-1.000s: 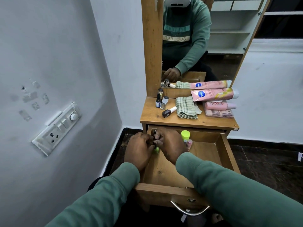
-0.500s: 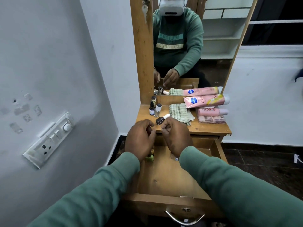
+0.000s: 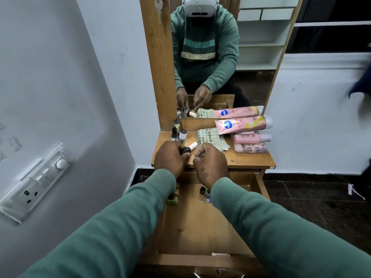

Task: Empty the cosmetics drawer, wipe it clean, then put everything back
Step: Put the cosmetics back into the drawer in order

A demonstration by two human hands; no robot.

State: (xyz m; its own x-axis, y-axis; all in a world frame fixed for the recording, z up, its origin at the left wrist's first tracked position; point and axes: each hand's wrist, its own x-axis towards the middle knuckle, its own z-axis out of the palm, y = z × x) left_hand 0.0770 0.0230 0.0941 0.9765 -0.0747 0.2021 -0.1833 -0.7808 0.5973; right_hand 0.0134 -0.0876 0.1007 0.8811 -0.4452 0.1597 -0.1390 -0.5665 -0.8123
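The wooden drawer (image 3: 200, 227) is pulled out below me, and most of its floor is bare. A few small bottles (image 3: 173, 197) and a dark item (image 3: 203, 192) stand at its back, partly hidden by my wrists. Both hands are up on the dresser top (image 3: 241, 161). My left hand (image 3: 170, 157) has its fingers curled around the dark body of a white-capped nail polish bottle (image 3: 188, 148) lying on the top. My right hand (image 3: 208, 157) is closed in a pinch just right of it, with nothing visible in it.
On the dresser top are three small bottles (image 3: 177, 133), a folded checked cloth (image 3: 210, 137), a large pink tube (image 3: 243, 125), a smaller pink tube (image 3: 251, 138) and a clear packet (image 3: 251, 147). A mirror (image 3: 220, 57) stands behind. A switch plate (image 3: 34, 183) is on the left wall.
Both hands rose out of the back of the drawer and moved forward onto the dresser top, closing in on the lying nail polish bottle. My view tilted upward.
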